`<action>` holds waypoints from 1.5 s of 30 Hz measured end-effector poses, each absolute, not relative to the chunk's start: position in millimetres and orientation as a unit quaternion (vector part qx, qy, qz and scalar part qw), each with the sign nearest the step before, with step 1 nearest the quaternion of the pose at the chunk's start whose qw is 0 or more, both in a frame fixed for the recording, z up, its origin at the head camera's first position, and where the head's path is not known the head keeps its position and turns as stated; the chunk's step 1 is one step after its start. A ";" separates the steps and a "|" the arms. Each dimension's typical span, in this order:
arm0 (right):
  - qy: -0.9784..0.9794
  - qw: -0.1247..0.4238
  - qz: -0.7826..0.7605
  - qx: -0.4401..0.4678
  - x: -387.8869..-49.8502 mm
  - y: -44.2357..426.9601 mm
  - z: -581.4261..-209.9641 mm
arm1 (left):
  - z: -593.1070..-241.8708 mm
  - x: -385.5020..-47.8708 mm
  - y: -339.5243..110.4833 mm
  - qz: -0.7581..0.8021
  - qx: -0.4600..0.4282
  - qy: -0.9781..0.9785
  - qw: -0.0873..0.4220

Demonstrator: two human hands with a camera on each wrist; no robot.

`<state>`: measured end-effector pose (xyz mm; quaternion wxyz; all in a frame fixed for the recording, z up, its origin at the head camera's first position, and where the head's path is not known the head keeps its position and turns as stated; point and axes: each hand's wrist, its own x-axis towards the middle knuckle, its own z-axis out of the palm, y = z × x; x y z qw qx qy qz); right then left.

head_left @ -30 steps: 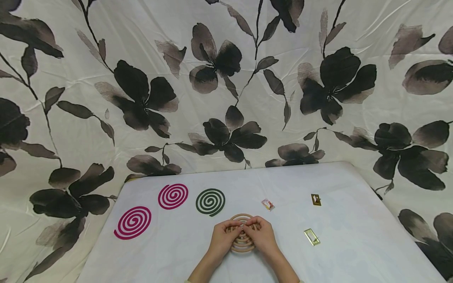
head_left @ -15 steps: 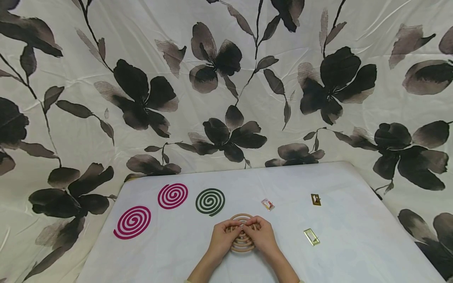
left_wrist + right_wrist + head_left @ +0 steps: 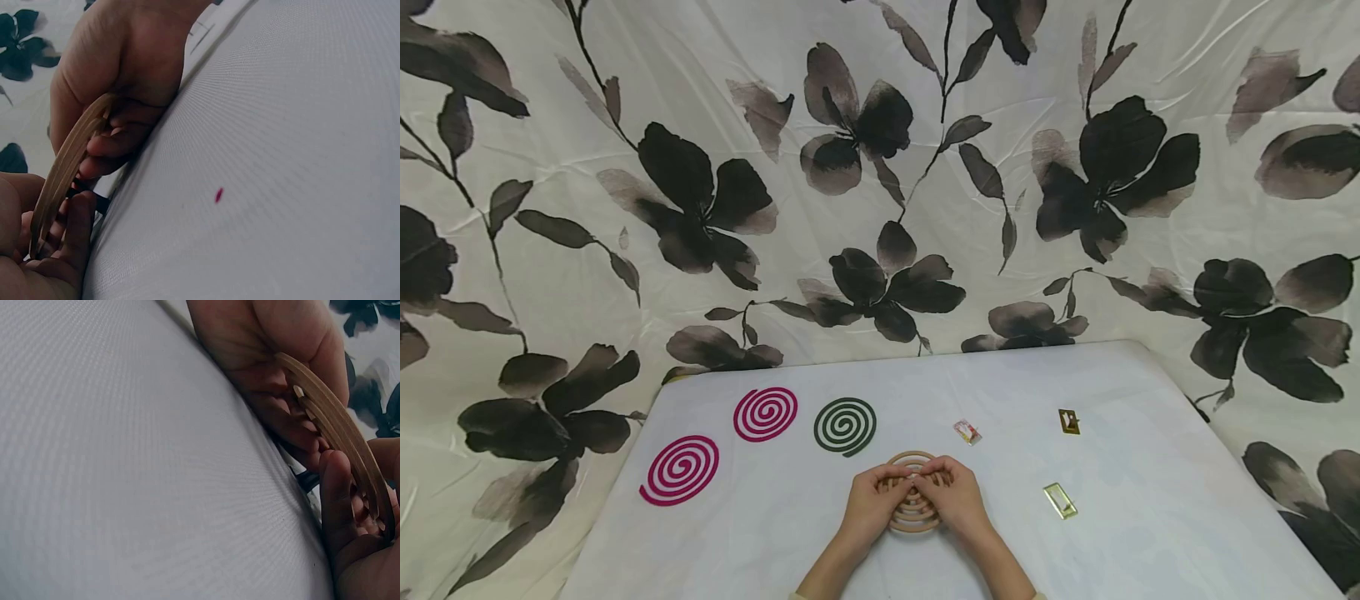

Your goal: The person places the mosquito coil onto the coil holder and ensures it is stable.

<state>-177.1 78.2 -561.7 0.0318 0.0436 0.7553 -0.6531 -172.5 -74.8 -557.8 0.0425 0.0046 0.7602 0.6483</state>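
Observation:
In the head view a tan mosquito coil (image 3: 914,510) is held between both hands near the front of the table. My left hand (image 3: 871,504) pinches it from the left, and my right hand (image 3: 959,504) pinches it from the right, thumbs meeting near its centre. Fingers cover much of the middle turns. From the left wrist the coil (image 3: 70,156) appears nearly edge-on, tilted, with fingers behind it. The right wrist view likewise shows the coil (image 3: 342,428) edge-on, its turns standing slightly apart. Whether it is one coil or two interlocked ones I cannot tell.
Two magenta coils (image 3: 680,471) lie flat on the left of the white-covered table (image 3: 760,533), with a green coil (image 3: 846,426) beside them. To the right are a gold metal plate (image 3: 1070,422), a pale gold plate (image 3: 1061,502) and a small red-and-white piece (image 3: 967,432). Floral cloth hangs behind.

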 end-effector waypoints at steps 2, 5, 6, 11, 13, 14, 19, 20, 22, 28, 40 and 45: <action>0.754 0.032 -0.655 0.044 -176.9 78.8 -562.3 | -565.4 -174.7 -75.5 0.647 0.004 0.762 0.042; 0.752 0.030 -0.657 0.044 -176.5 79.7 -562.6 | -570.5 -176.4 -75.9 0.647 0.002 0.761 0.044; 0.753 0.028 -0.656 0.042 -176.5 80.0 -563.0 | -571.4 -176.5 -76.1 0.646 0.002 0.762 0.044; 0.754 0.029 -0.656 0.038 -177.1 80.9 -563.1 | -571.3 -177.2 -76.5 0.644 0.002 0.764 0.040; 0.753 0.034 -0.656 0.040 -178.3 81.9 -564.0 | -570.1 -177.1 -76.5 0.644 0.005 0.764 0.036; 0.753 0.036 -0.656 0.038 -178.9 82.7 -564.2 | -570.0 -177.3 -76.3 0.645 0.005 0.763 0.036; 0.757 0.045 -0.652 0.019 -179.5 85.7 -566.7 | -570.1 -176.3 -77.7 0.641 0.005 0.767 0.034; 0.757 0.046 -0.651 0.014 -179.9 86.7 -566.5 | -570.5 -176.8 -77.7 0.640 0.007 0.768 0.032; 0.756 0.052 -0.653 0.010 -180.7 88.2 -566.5 | -570.8 -177.5 -77.8 0.638 0.005 0.770 0.031; 0.758 0.051 -0.650 0.011 -180.1 91.7 -562.1 | -572.6 -179.8 -78.4 0.643 0.002 0.765 0.042; 0.748 0.038 -0.662 0.008 -175.3 102.5 -560.9 | -573.0 -177.7 -76.8 0.652 -0.001 0.757 0.049; 0.748 0.041 -0.662 0.011 -176.4 108.5 -561.3 | -572.2 -178.8 -76.6 0.657 -0.002 0.752 0.044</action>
